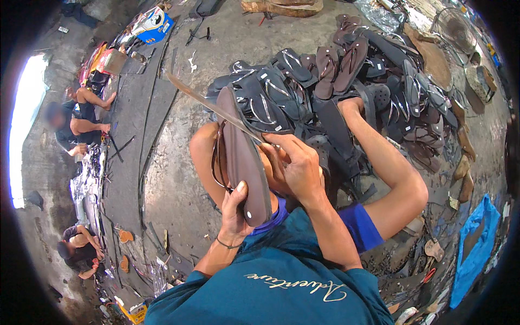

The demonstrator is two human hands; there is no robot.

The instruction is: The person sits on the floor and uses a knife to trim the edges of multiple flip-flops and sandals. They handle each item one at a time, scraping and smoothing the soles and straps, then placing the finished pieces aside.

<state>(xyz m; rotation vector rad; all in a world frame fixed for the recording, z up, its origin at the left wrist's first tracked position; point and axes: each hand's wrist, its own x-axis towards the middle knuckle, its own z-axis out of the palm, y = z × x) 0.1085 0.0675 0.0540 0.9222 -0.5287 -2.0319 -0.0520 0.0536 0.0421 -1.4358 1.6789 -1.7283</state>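
My left hand [234, 209] grips a brown flip-flop [244, 160] near its lower end, thumb on the sole's face. The flip-flop stands roughly upright in front of my lap, its dark strap hanging on the left side. A small white dot marks the sole near my thumb. My right hand [301, 167] is closed around a long knife [208, 104], whose handle is mostly hidden by the fingers. The narrow blade slants up and left across the upper part of the flip-flop, and its tip sticks out past the sole. Whether the edge bites into the sole I cannot tell.
A heap of dark flip-flops [271, 92] lies ahead and to the right, around my right foot. Two people sit at the far left beside long dark sheets [127, 135]. A blue plastic sheet [472, 249] and scraps cover the right floor; a fan [456, 30] stands far right.
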